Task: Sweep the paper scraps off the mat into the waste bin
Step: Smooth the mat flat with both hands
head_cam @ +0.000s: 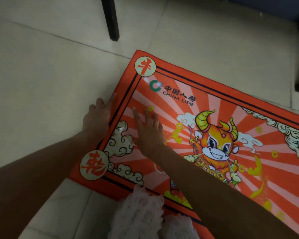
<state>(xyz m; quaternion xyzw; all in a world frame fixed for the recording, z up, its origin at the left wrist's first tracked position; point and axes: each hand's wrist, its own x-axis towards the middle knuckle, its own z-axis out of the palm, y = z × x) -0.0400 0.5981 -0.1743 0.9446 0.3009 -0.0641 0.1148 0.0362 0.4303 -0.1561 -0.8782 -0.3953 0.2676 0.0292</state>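
My left hand (97,116) lies flat, fingers relaxed, at the mat's (214,107) left edge; my right hand (148,131) rests outspread on the mat. A dark chair leg (110,18) stands beyond. White scraps (146,79) lie near the far corner, past both hands.

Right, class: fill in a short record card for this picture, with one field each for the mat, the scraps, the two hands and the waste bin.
mat: red printed mat flat on the tiled floor
scraps: small white paper scraps near the mat's far left corner
left hand: left hand at the mat's left edge, fingers extended
right hand: right hand flat on the mat, fingers spread
waste bin: not in view
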